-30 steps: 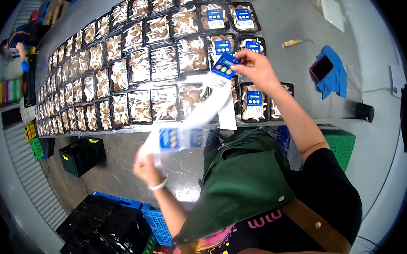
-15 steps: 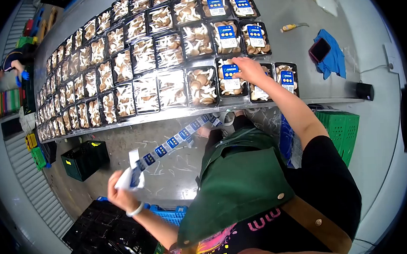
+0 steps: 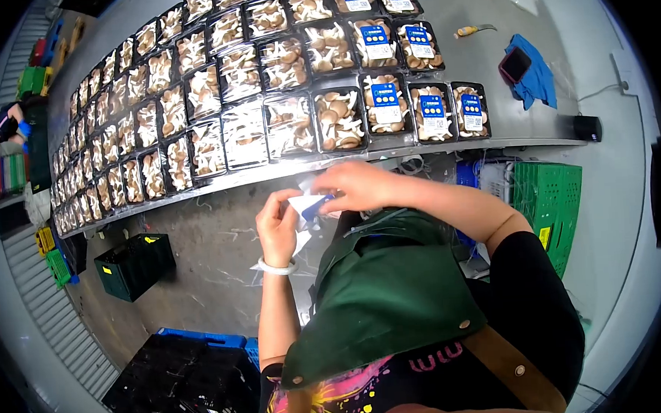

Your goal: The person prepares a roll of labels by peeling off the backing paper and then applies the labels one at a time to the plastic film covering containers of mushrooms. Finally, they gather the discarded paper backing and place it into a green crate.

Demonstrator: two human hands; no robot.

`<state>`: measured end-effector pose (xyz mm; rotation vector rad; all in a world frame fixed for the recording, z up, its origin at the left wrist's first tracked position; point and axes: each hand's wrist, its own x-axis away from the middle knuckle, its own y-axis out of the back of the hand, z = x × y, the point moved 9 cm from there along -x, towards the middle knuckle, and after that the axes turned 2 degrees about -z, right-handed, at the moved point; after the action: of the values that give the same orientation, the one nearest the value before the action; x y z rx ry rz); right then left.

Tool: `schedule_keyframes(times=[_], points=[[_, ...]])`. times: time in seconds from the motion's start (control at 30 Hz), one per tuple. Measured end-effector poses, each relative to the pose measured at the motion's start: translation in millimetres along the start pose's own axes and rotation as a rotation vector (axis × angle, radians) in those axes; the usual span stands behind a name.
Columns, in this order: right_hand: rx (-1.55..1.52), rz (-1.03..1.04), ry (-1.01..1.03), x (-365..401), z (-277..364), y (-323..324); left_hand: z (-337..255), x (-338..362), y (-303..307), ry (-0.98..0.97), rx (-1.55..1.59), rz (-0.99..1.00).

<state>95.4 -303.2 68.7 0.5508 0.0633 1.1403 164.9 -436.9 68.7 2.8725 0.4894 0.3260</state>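
In front of my apron, my left hand is closed on a strip of blue-and-white labels, with white backing paper bunched below it. My right hand has its fingertips pinched at the strip's other side, on a label partly hidden by the fingers. Just beyond them, at the table's front edge, sits a mushroom pack with no label. To its right stands a labelled mushroom pack, and several more at that end carry the same blue-and-white label.
Rows of film-wrapped mushroom packs fill the metal table to the left. A knife, a blue cloth and a phone lie at right. Crates stand below. Another person is at far left.
My right hand has left the labelled pack and come back to the label strip. My left hand has moved right and up, bringing the strip in front of me; its long tail no longer shows.
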Motion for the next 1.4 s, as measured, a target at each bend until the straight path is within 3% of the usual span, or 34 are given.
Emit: schedule_keyframes(times=[0.1, 0.17, 0.2, 0.23, 0.27, 0.3, 0.33, 0.43, 0.53, 0.6, 0.67, 0.73, 0.8, 0.87, 0.93, 0.97, 1.0, 1.07, 1.13, 1.27, 1.3, 1.33, 1.37, 1.4], points=[[0.01, -0.096, 0.057, -3.3, 12.2, -11.7, 24.3, 8.3, 28.2, -0.005, -0.173, 0.009], [0.076, -0.298, 0.221, -1.5, 26.1, 12.4, 25.0, 16.8, 48.2, -0.08, -0.498, -0.033], [0.112, -0.402, 0.333, -1.9, 23.8, 36.3, 26.4, 19.3, 54.0, -0.084, -0.498, -0.028], [-0.195, -0.489, 0.153, -6.7, 3.9, 69.9, 27.3, 22.5, 70.9, -0.064, -0.222, -0.15], [-0.1, -0.667, 0.099, -4.1, -7.9, 111.1, 32.7, 28.5, 86.9, -0.038, 0.055, -0.268], [-0.157, -0.733, -0.177, -2.7, -33.2, 138.6, 50.2, 31.7, 103.4, 0.015, 0.128, -0.285], [-0.031, -0.627, -0.338, -10.1, -65.8, 153.3, 54.6, 32.6, 109.9, 0.063, 0.265, -0.298], [0.129, -0.5, -0.214, -43.1, -135.2, 125.6, 49.3, 24.0, 114.1, 0.085, 0.395, -0.268], [0.23, -0.437, -0.166, -59.2, -165.3, 95.1, 33.3, 11.8, 104.3, 0.077, 0.245, -0.23], [0.467, -0.385, -0.235, -62.0, -170.3, 83.3, 11.7, 1.8, 93.2, -0.099, -0.08, -0.085], [0.573, -0.492, -0.199, -56.2, -152.4, 91.7, 11.4, -5.0, 92.5, -0.088, -0.086, -0.052], [0.622, -0.521, -0.293, -51.5, -139.7, 94.7, 2.6, -13.0, 96.0, -0.142, 0.063, -0.104], [0.313, -0.517, -0.138, -49.3, -149.7, 80.8, 0.3, -23.3, 91.5, -0.061, 0.136, -0.095], [0.386, -0.176, -0.061, -52.6, -153.9, 44.2, 2.2, -34.7, 82.5, 0.02, 0.216, -0.087], [0.406, -0.29, -0.087, -52.5, -136.6, 54.7, -2.3, -51.6, 69.2, -0.026, 0.175, -0.053], [0.388, -0.473, 0.037, -52.5, -114.6, 63.3, -9.2, -60.7, 63.0, -0.039, 0.116, -0.063], [0.174, -0.446, 0.056, -61.9, -100.6, 65.8, -18.1, -69.7, 53.8, -0.07, 0.109, -0.05], [-0.538, -0.187, -0.107, -74.1, -61.3, 54.3, -21.5, -84.6, 35.0, -0.005, 0.113, -0.003], [-0.511, 0.007, -0.063, -77.5, -19.9, 52.2, -27.3, -95.4, 17.9, 0.001, 0.093, 0.056], [-0.164, -0.228, 0.154, -79.4, -1.7, 108.4, 2.6, -111.7, 21.5, 0.084, -0.237, 0.097], [-0.132, -0.346, 0.186, -81.1, -11.4, 133.3, -5.7, -115.7, 26.5, -0.013, -0.275, 0.043], [-0.267, -0.438, 0.097, -83.1, -34.3, 165.3, -15.6, -118.7, 29.6, -0.109, -0.312, -0.016], [-0.446, -0.535, -0.178, -83.3, -69.5, 195.2, -30.4, -121.2, 33.5, -0.109, -0.125, -0.125], [-0.388, -0.71, -0.069, -86.1, -87.2, 235.6, -18.1, -120.5, 43.5, 0.099, 0.045, -0.209]])
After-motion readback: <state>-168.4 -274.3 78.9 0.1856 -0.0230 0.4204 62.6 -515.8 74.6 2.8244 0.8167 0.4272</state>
